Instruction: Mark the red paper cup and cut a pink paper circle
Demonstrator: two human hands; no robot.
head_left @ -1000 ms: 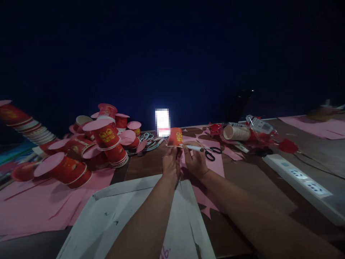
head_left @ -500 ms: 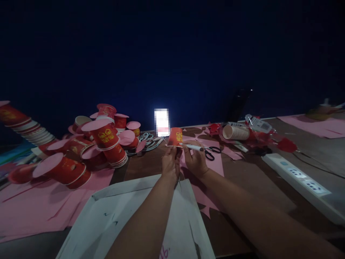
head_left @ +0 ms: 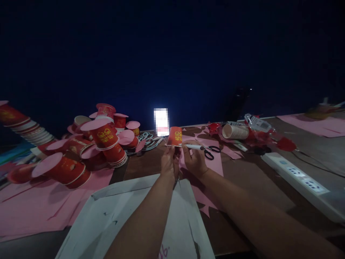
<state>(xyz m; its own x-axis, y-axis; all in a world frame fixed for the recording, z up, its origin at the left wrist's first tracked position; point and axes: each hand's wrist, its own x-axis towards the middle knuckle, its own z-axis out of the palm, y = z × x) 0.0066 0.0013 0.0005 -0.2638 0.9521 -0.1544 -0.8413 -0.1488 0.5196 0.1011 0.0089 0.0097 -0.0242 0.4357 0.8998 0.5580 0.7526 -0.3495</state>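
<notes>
A red paper cup [head_left: 175, 135] with gold lettering is in my left hand [head_left: 169, 162], whose fingers are closed around its lower edge. The cup's pale rim faces down toward me. My right hand [head_left: 194, 160] grips a white pen [head_left: 194, 146], its tip against or very close to the rim; I cannot tell which. Just right of that hand, black-handled scissors [head_left: 212, 151] lie on pink paper [head_left: 212, 167] with cut-out edges.
Red cups with pink discs [head_left: 105, 136] pile up at left on pink sheets [head_left: 32, 212]. A white board [head_left: 107, 212] lies in front of me. At right are stacked paper cups [head_left: 235, 131], plastic wrapping [head_left: 260, 124] and a power strip [head_left: 299, 180]. A lit screen [head_left: 161, 121] stands behind.
Both hands stay at nearly the same spot with the cup and pen. The cup has turned slightly, its lettering shifting a little to the right on it.
</notes>
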